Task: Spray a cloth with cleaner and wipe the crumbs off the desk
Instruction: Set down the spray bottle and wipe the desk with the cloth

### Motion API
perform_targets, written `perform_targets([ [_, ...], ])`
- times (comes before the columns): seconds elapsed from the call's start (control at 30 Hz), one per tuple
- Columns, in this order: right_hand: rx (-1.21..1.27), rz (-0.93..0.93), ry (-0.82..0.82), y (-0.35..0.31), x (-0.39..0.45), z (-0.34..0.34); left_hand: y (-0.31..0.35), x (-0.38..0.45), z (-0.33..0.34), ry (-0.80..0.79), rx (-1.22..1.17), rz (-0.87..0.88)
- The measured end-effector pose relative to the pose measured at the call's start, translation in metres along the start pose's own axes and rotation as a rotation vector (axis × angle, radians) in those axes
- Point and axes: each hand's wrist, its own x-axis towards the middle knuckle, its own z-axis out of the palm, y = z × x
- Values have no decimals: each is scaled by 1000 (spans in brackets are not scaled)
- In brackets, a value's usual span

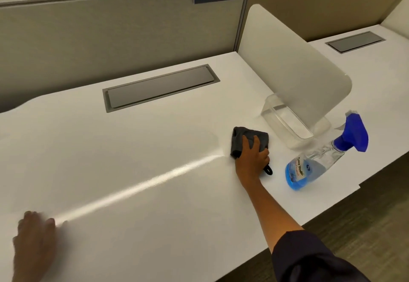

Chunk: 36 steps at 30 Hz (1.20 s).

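Note:
A dark grey cloth (243,136) lies bunched on the white desk (132,171), right of centre. My right hand (252,157) presses down on the cloth, fingers spread over it. Its black hang loop (269,170) pokes out beside my thumb. To the right, apart from my hand, a clear spray bottle (318,162) with blue liquid and a blue trigger head (354,133) lies on its side. My left hand (33,239) rests flat on the desk near the front left, blurred, holding nothing. I see no crumbs on the surface.
A grey cable hatch (159,87) is set into the desk at the back. A white divider panel (292,64) on a clear plastic base (285,122) stands just behind the cloth and bottle. Grey partition walls (110,31) close the back. The desk's right edge (332,206) drops to carpet.

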Motion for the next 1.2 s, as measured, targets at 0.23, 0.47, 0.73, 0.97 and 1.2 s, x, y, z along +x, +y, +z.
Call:
perform_targets([
  [0.23, 113, -332, -33, -99, -81, 26, -6, 7, -24, 44, -143, 10],
  [0.47, 89, -678, -229, -175, -168, 50, 0, -1, -28, 3, -271, -53],
  [0.73, 2, -617, -177, -149, -84, 38, -18, -11, -27, 48, -377, -102],
  [0.97, -38, -186, -58, -86, 27, 5, -67, -14, -30, 52, -243, -105],
  [1.2, 17, 10, -79, -94, 59, 9, -109, -13, -44, 105, -59, -175],
])
